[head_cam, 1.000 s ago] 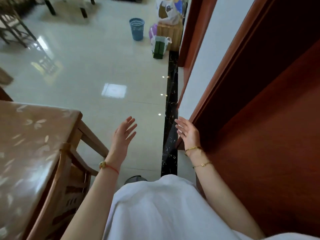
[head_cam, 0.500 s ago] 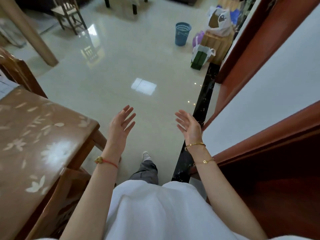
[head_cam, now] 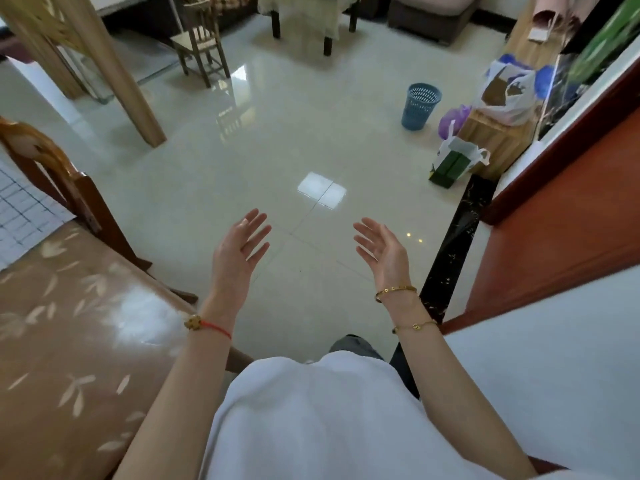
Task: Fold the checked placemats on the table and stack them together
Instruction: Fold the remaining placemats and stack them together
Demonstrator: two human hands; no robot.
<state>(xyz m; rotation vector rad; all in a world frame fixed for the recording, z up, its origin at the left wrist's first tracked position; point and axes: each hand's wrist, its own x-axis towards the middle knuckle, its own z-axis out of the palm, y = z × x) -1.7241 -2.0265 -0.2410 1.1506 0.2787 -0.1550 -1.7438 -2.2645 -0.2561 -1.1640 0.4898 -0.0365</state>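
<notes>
placemat: we see only a corner of one checked placemat point(head_cam: 20, 209), white with a dark grid, at the far left edge of the frame. it lies flat on the table; whether it is folded we cannot tell, and no other placemats are in view.
table: the table point(head_cam: 69, 341), under a brown cover with pale leaves, fills the lower left of the frame. the placemat is on its far part, just beside a carved chair back point(head_cam: 52, 157).
left hand: our left hand point(head_cam: 240, 251) is raised in the middle of the frame over the tiled floor, with the fingers straight and a little spread. it holds nothing.
right hand: our right hand point(head_cam: 381, 251) is just right of centre, palm turned toward the left one, fingers spread and slightly bent. it holds nothing too.
why so: both hands are free and well apart from the placemat. our body faces the room, not the table, so we judge that the reach has not begun.
step: no fold or stack is visible. we think the next move needs a turn to the left, toward the table.
around: a blue basket point(head_cam: 420, 105) stands in the upper right, with a green box in a plastic bag point(head_cam: 453, 164) below it. a red-brown door point(head_cam: 571, 220) is at the right edge.
</notes>
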